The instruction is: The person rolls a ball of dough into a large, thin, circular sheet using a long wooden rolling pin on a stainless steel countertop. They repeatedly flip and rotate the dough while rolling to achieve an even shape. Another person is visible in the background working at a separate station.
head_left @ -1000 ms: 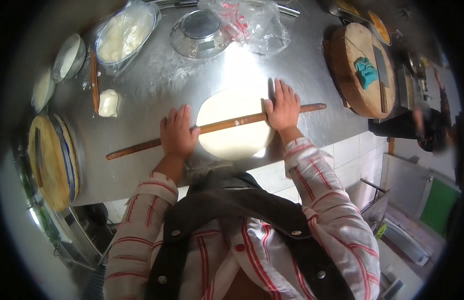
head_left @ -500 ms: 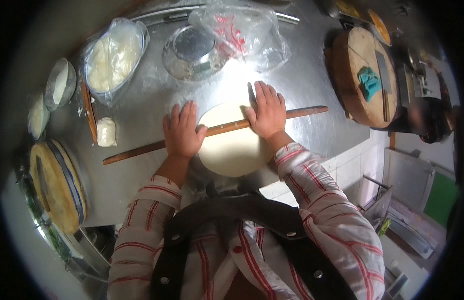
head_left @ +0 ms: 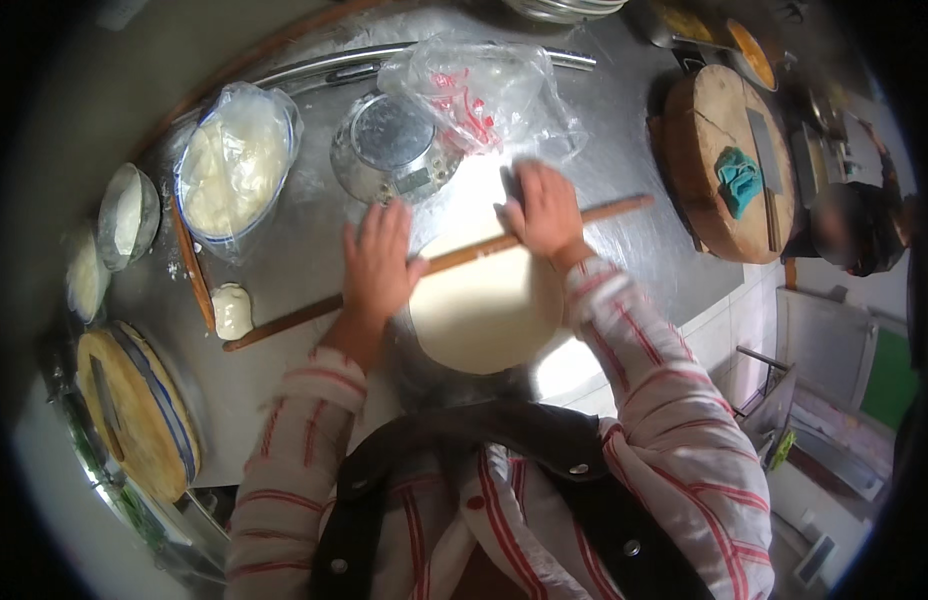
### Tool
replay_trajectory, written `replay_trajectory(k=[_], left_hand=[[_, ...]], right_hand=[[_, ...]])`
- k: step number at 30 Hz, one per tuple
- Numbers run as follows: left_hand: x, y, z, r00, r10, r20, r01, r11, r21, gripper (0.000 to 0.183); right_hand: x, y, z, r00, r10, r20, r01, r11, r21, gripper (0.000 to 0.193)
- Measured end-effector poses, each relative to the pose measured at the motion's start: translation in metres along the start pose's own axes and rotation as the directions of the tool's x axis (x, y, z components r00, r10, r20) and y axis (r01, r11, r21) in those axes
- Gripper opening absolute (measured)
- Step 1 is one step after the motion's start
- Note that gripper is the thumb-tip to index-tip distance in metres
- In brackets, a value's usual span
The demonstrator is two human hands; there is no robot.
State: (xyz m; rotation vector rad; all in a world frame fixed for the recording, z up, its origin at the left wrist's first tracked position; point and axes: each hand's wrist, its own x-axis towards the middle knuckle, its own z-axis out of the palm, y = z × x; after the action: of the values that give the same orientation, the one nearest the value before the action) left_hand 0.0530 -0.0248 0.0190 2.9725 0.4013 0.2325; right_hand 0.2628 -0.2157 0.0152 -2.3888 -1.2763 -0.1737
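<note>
A long wooden rolling pin (head_left: 464,256) lies slantwise across a round sheet of pale dough (head_left: 484,320). My left hand (head_left: 377,265) rests on the pin left of the dough, open, its fingers stretched out away from me. My right hand (head_left: 546,210) presses on the pin at the dough's far right edge, slightly blurred, with fingers extended and a little bent. Both palms cover part of the pin, and neither hand wraps round it. The far edge of the dough shows beyond the pin.
Beyond the dough stand a round kitchen scale (head_left: 394,135) and a crumpled clear plastic bag (head_left: 484,90). A bagged bowl of dough (head_left: 234,165) and a small dough lump (head_left: 232,311) are at left. Round chopping boards (head_left: 699,150) with cleavers flank the metal table; another person (head_left: 854,225) stands at right.
Both hands and the rolling pin have shifted slightly; the pin's right part sits farther out across the dough. My right fingers look more bent. The whole view has tilted a little.
</note>
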Motion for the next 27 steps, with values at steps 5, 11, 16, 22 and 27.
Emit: replay_trajectory(k=[5,11,16,22,27], left_hand=[[-0.012,0.007,0.002,0.997,-0.053,0.055,0.057,0.997,-0.057,0.083],[0.005,0.006,0.002,0.996,-0.070,0.053,0.072,0.997,-0.033,0.079],[0.025,-0.013,0.008,0.988,-0.124,-0.093,0.125,0.992,0.005,0.080],[-0.047,0.054,0.007,0.986,-0.153,0.065,0.156,0.987,-0.047,0.082],[-0.117,0.084,0.002,1.000,-0.023,0.010,0.024,0.986,-0.164,0.070]], right_hand=[[-0.007,-0.006,-0.003,0.993,0.097,0.068,-0.101,0.993,0.063,0.042],[0.018,0.007,0.010,0.989,0.117,0.090,-0.121,0.992,0.039,0.029],[0.062,0.015,0.026,0.991,0.106,0.081,-0.109,0.994,0.024,0.029],[-0.046,-0.002,-0.013,0.996,0.092,-0.011,-0.092,0.994,-0.053,0.041],[-0.159,-0.028,-0.027,0.906,0.381,-0.185,-0.327,0.907,0.266,0.054]])
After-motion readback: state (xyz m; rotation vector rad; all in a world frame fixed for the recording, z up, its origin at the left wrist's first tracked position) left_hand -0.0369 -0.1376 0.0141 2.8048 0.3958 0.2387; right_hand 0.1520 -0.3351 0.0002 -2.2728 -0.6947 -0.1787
